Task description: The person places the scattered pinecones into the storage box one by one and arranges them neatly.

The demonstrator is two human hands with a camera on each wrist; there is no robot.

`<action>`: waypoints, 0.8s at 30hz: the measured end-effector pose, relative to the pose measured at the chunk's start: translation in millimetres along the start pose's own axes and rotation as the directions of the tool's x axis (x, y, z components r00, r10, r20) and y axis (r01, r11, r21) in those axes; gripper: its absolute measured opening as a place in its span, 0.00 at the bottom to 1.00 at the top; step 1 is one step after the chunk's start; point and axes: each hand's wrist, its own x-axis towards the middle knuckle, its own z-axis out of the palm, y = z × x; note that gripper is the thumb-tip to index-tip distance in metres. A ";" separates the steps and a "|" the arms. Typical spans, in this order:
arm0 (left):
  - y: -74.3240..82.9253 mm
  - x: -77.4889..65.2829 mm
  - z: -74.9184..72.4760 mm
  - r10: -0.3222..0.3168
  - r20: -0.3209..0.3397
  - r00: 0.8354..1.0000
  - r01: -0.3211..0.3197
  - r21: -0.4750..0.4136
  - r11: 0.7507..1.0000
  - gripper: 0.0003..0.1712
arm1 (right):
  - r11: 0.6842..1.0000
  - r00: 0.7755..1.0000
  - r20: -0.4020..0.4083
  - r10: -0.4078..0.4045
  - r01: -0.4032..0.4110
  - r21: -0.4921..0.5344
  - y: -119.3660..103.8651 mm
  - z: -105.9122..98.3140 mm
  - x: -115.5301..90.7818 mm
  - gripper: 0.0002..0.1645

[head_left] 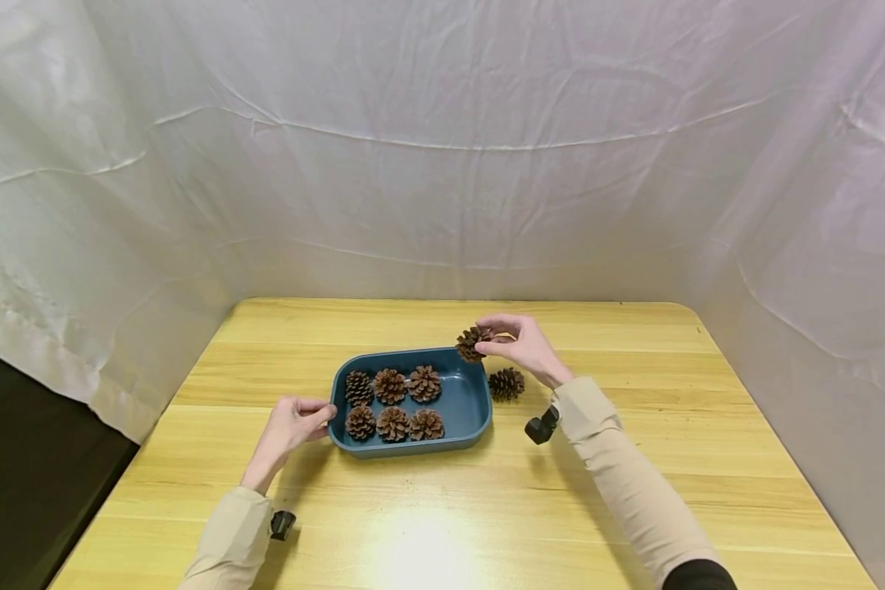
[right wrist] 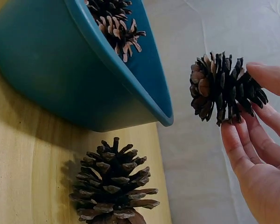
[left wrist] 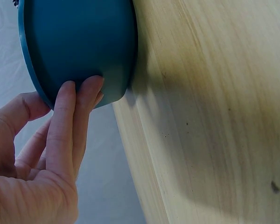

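A blue rectangular tub point(head_left: 460, 401) with rounded corners stands on the table, holding several brown pine cones in two rows toward its left side. My left hand point(head_left: 292, 426) pinches the tub's left rim, thumb over the edge and fingers against the outer wall point(left wrist: 79, 42). Up at the tub's back right corner, my right hand point(head_left: 519, 346) holds a pine cone point(right wrist: 221, 86) between thumb and fingertips, raised above the rim. Another pine cone point(head_left: 506, 383) lies on the table just right of the tub, below the right hand.
The light wooden table point(head_left: 634, 459) extends around the tub, with a bright glare near its front. Pale fabric sheets point(head_left: 442, 164) hang behind and at both sides. A dark area point(head_left: 29, 459) lies beyond the table's left edge. Each wrist carries a small black device point(head_left: 542, 426).
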 end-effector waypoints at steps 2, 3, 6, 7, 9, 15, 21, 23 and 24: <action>0.1 -0.5 0.3 0.002 0.000 1.000 -0.002 0.001 1.000 0.20 | 1.000 1.000 0.011 -0.008 0.008 -0.008 -0.2 1.0 0.1 0.31; 0.2 -0.7 0.6 0.002 -0.001 1.000 -0.002 0.001 1.000 0.19 | 1.000 1.000 0.019 -0.013 0.014 -0.012 0.1 1.5 0.3 0.31; 0.3 -1.1 0.8 0.003 0.000 1.000 -0.003 0.001 1.000 0.19 | 1.000 0.999 0.037 -0.022 0.022 -0.009 0.4 3.4 1.1 0.31; 0.3 -1.1 0.7 0.003 0.000 1.000 -0.003 0.000 1.000 0.19 | 1.000 0.999 0.042 -0.021 0.022 -0.009 0.5 4.1 1.2 0.30; 0.5 -1.3 0.9 0.001 0.000 1.000 -0.001 -0.001 1.000 0.19 | 1.000 0.998 0.054 -0.022 0.023 -0.011 0.3 5.4 1.5 0.30; 0.7 -1.8 1.3 -0.004 0.000 1.000 0.004 -0.007 1.000 0.19 | 1.000 0.996 0.092 0.001 0.000 -0.011 -2.0 8.6 0.9 0.28; 0.4 -1.7 1.2 -0.005 0.002 1.000 0.005 -0.012 1.000 0.19 | 1.000 0.992 0.127 0.009 -0.006 -0.026 -0.9 11.4 1.3 0.28; 0.3 -1.7 1.2 -0.004 0.000 1.000 0.004 -0.009 1.000 0.19 | 0.999 0.991 0.133 0.011 -0.006 -0.037 0.0 12.1 1.4 0.27; 0.3 -1.8 1.3 -0.004 0.000 1.000 0.004 -0.006 1.000 0.19 | 0.999 0.991 0.134 0.012 -0.006 -0.043 0.5 12.5 1.4 0.27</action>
